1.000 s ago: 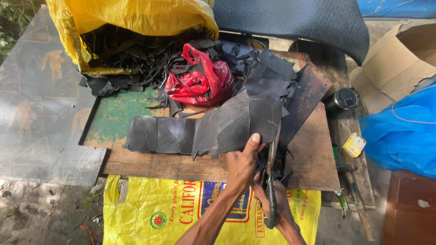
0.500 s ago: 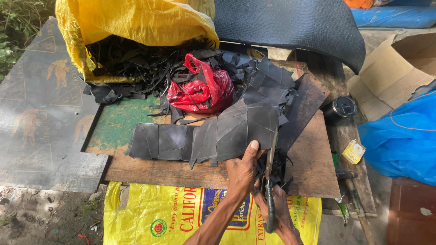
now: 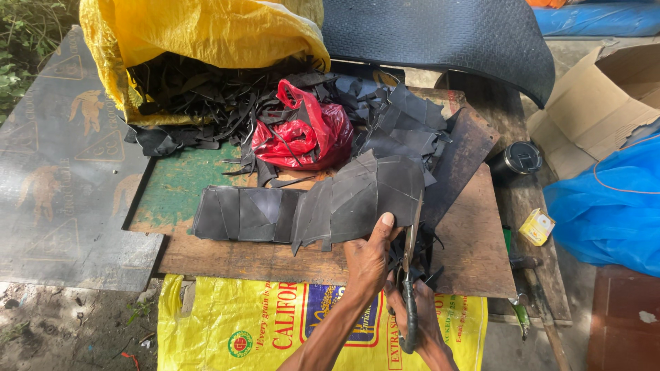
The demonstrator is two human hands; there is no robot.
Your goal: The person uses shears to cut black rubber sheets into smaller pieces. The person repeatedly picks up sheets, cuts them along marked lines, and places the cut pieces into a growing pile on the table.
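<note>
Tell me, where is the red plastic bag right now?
In the head view, the red plastic bag lies at the far middle of the wooden board, among black rubber scraps spilling from the yellow sack, beyond the person's hands.

2 bare forearms show from the bottom edge, slim and sinewy, with no sleeves in view. The left hand [image 3: 368,264] and right hand [image 3: 423,323] wear no gloves, rings or watch.
</note>
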